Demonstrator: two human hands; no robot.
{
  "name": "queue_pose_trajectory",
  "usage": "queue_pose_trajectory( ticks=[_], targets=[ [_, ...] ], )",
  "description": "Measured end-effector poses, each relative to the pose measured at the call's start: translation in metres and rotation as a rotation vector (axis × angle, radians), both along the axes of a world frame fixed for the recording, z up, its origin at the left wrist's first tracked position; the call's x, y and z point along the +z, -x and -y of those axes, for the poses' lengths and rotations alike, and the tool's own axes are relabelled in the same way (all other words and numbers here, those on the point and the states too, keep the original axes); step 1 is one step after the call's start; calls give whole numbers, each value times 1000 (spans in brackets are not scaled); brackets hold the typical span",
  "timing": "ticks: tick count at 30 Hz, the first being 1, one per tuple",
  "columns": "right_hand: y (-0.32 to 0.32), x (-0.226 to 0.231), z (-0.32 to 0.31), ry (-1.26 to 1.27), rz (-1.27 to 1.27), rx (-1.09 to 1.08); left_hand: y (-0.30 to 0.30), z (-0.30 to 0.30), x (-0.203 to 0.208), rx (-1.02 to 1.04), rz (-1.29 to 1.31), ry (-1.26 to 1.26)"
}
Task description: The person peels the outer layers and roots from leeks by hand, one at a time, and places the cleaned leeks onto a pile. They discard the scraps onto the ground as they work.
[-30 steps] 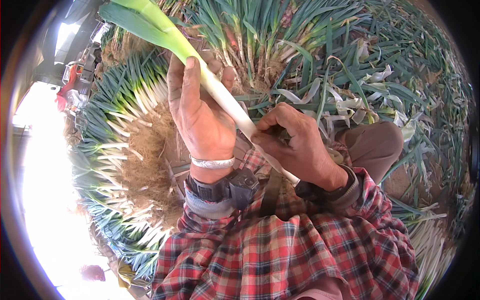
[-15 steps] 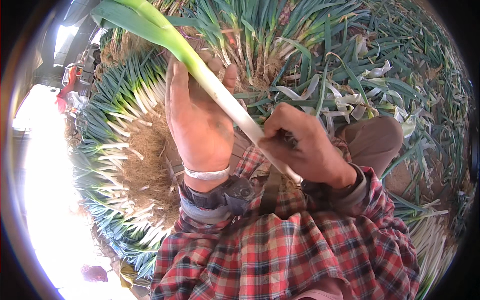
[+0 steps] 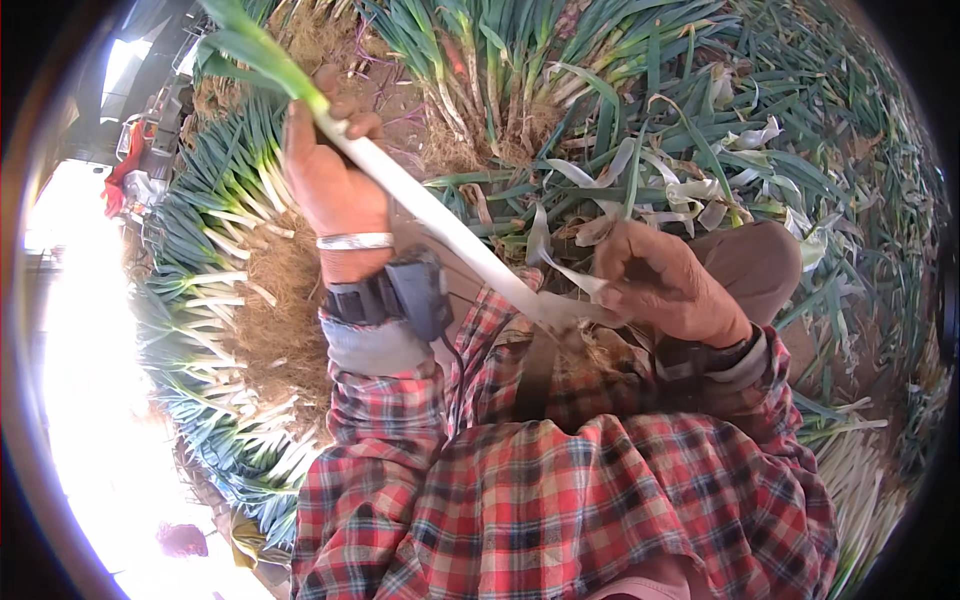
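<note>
Before a red plaid shirt (image 3: pixel 570 480), the left hand (image 3: pixel 338 190) grips a long white-and-green leek (image 3: pixel 430 210); the right hand (image 3: pixel 675 285) pinches whitish peel (image 3: pixel 540 238).

Harsh white light (image 3: pixel 95 400) is flooding the left side and washing out most detail there. A bright gap (image 3: pixel 122 75) is glowing at the upper left, with grey framework (image 3: pixel 158 72) slanting beside it. Just below, something red (image 3: pixel 125 172) is showing, too small to identify. Brown floor (image 3: pixel 808 355) is showing in patches, while green leaf litter (image 3: pixel 850 210) is covering much of the right side.
</note>
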State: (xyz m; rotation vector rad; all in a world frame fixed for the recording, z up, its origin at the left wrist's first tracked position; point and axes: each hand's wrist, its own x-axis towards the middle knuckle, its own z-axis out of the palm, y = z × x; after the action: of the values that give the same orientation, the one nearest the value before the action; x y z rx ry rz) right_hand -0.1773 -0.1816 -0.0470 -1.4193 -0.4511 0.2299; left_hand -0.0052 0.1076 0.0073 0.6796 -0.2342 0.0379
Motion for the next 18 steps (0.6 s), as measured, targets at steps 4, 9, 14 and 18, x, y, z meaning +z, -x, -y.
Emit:
queue_pose_trajectory(
  ticks=[4,9,14,18],
  targets=[
    [9,-19,27,265,-357,-115,0,-3,9,179,34,-61],
    [11,-28,28,509,-208,-56,-2,-13,20,447,60,-189],
    [12,-25,16,549,-83,-70,-17,-24,32,479,57,-202],
    [4,-39,0,471,57,-34,-22,-35,41,397,37,-167]
  ],
)
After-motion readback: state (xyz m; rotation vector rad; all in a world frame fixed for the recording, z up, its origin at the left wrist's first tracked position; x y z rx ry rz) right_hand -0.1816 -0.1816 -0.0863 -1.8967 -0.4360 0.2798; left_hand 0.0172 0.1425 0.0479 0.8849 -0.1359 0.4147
